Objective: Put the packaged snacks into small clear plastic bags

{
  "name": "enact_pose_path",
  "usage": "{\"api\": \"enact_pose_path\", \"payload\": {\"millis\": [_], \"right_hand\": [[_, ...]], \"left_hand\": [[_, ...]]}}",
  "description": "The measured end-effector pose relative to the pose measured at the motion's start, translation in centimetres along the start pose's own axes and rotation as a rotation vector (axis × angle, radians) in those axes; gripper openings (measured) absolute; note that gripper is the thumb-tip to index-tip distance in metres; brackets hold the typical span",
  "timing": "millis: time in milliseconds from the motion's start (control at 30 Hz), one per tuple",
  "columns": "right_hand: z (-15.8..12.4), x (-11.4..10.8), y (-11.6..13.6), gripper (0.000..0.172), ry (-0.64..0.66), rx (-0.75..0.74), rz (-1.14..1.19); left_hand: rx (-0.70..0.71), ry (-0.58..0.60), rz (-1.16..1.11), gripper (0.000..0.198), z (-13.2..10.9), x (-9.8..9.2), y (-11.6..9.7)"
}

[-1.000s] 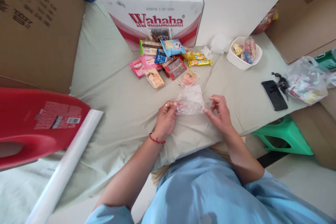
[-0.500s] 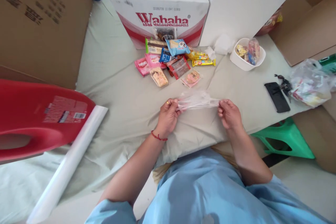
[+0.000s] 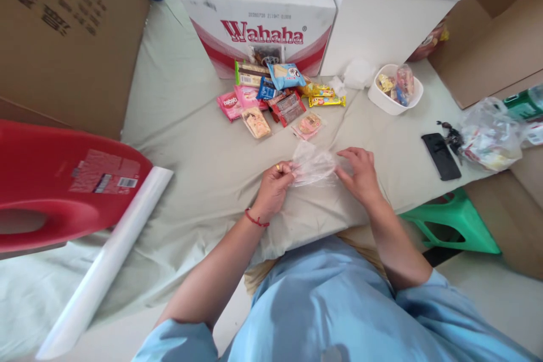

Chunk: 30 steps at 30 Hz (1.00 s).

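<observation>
From where I stand, a clear plastic bag [image 3: 313, 163] sits between the person's two hands, above the near part of the desk [image 3: 182, 136]. The left hand [image 3: 274, 188] pinches its left edge between thumb and fingers; the right hand [image 3: 360, 174] is spread at the opposite edge, thumb and forefinger apart, though I cannot tell whether their tips touch the film. The bag is thin, see-through and crumpled, with soft, irregular folds. Just beyond it lies a roundish pink snack packet [image 3: 309, 125], and behind that a loose heap of glossy wrappers, among them a puffy blue packet [image 3: 285, 76] and a slim yellow packet [image 3: 327, 101]. They lie before a white-and-red cardboard carton [image 3: 258, 5] with flat faces and straight edges. A matt cloth in pale green, rippled with creases, covers the desk. To the right stand a smooth white tub [image 3: 384, 103] with rounded corners and, nearer, a flat black phone [image 3: 441, 156]. On the left, a long pale roll [image 3: 108, 260] leans against curved, hard red plastic [image 3: 91, 212].
</observation>
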State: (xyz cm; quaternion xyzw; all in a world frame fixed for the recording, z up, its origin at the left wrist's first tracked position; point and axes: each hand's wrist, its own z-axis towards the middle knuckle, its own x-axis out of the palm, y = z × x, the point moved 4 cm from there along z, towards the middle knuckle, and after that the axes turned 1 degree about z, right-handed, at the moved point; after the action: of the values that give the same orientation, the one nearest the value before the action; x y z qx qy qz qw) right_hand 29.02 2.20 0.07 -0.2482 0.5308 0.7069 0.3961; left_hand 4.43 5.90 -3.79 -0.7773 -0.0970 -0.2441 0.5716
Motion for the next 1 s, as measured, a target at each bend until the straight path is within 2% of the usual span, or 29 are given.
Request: {"api": "enact_pose_path", "payload": {"millis": [67,133,233,333,433,500,600,700,767,833,900,1000], "right_hand": [[0.9,1.1,0.1,0.017,-0.005,-0.04,-0.004],[1.3,1.8,0.5,0.018,0.003,-0.086,0.019],[1.2,1.8,1.5,0.019,0.017,-0.151,0.06],[0.9,1.3,2.3,0.018,0.026,-0.14,0.134],[0.5,0.9,2.0,0.02,0.001,0.018,0.273],[0.0,0.9,1.2,0.023,-0.046,0.195,0.405],[-1.0,1.3,-0.3,0.027,-0.102,0.435,0.603],[-1.9,1.5,-1.6,0.033,-0.074,0.524,0.611],[-2.0,0.9,-1.8,0.034,-0.1,0.419,0.417],[-1.8,0.0,-1.0,0.047,-0.143,0.182,0.166],[-1.5,-0.3,0.5,0.055,-0.114,-0.072,-0.009],[-0.9,0.4,2.6,0.038,0.059,-0.313,-0.089]], "left_hand": [[0.014,0.012,-0.013,0.026,-0.2,0.1,-0.3],[0.044,-0.008,-0.035,0.031,-0.4,0.0,-0.4],[0.106,-0.087,0.035,0.034,-0.5,-0.2,-0.1],[0.083,-0.137,0.14,0.036,-0.3,-0.2,0.5],[0.059,-0.201,0.073,0.05,0.0,-0.4,0.7],[0.058,-0.245,-0.017,0.053,0.1,-0.5,0.4],[0.025,-0.251,-0.093,0.058,0.3,-0.6,-0.1],[0.027,-0.225,-0.098,0.06,0.2,-0.4,-0.4],[0.019,-0.208,-0.068,0.059,0.1,-0.2,-0.3],[0.004,-0.19,-0.034,0.059,0.1,-0.1,0.0],[0.001,-0.172,-0.004,0.057,0.1,-0.1,0.2],[-0.017,-0.115,0.061,0.054,0.0,0.0,0.4]]}}
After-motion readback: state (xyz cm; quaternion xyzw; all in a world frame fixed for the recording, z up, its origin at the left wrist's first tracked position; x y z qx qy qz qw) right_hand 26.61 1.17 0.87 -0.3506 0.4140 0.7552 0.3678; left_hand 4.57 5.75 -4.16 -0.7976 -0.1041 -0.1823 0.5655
